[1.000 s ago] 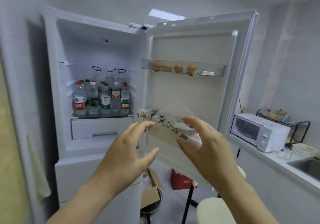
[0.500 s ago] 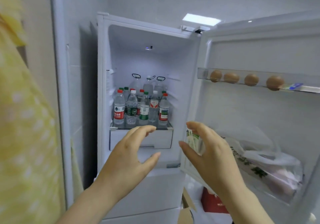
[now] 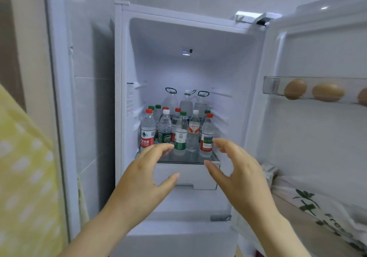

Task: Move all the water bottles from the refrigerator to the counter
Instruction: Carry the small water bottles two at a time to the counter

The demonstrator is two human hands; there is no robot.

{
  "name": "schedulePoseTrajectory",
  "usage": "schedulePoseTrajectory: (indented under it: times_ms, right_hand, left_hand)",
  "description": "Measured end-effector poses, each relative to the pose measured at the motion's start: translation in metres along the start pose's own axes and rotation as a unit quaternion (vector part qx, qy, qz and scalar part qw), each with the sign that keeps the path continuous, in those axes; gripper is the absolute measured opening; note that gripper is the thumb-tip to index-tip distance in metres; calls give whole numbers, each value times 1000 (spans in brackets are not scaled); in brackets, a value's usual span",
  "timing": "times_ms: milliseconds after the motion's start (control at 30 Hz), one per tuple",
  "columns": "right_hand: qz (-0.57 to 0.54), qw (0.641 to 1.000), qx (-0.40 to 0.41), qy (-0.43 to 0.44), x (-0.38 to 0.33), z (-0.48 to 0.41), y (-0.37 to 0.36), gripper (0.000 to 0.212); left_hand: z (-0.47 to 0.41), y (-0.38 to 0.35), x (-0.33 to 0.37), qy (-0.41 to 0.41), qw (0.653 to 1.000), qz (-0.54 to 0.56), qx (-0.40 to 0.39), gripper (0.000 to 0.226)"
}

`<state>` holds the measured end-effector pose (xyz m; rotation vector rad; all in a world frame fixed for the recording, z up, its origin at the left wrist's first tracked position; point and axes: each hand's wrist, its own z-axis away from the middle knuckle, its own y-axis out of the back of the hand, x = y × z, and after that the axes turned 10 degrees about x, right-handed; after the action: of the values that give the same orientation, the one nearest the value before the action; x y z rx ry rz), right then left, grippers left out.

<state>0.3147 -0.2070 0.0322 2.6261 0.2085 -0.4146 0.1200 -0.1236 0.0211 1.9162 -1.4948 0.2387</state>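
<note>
The white refrigerator (image 3: 123, 102) stands open in front of me. Several small water bottles (image 3: 180, 133) with red, green and white caps stand on its glass shelf (image 3: 188, 158). Three larger handled bottles (image 3: 186, 102) stand behind them. My left hand (image 3: 143, 185) and my right hand (image 3: 240, 175) are both raised in front of the shelf, fingers loosely spread. Neither holds anything. My left fingertips lie just below the front row of bottles, and my right fingertips are close to the rightmost red-capped bottle (image 3: 206, 135).
The fridge door (image 3: 317, 137) hangs open on the right, with eggs (image 3: 327, 92) in its upper rack and a printed plastic bag (image 3: 317, 215) in a lower rack. A white drawer (image 3: 190, 175) sits under the shelf. A yellow patterned cloth (image 3: 21, 187) fills the left edge.
My view has swung left and closed in on the fridge interior. Both hands have moved forward toward the bottle shelf; the counter and microwave have left the view.
</note>
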Motion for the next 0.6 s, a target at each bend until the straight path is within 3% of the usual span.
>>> schedulePoseTrajectory:
  times_ms: [300, 600]
  right_hand:
    - [-47, 998, -42, -16, 49, -38, -68, 48]
    - [-69, 996, -31, -43, 70, -69, -141, 47]
  left_hand:
    - [-39, -41, -49, 44, 999, -24, 15, 50]
    - [-89, -64, -109, 56, 998, -10, 13, 49]
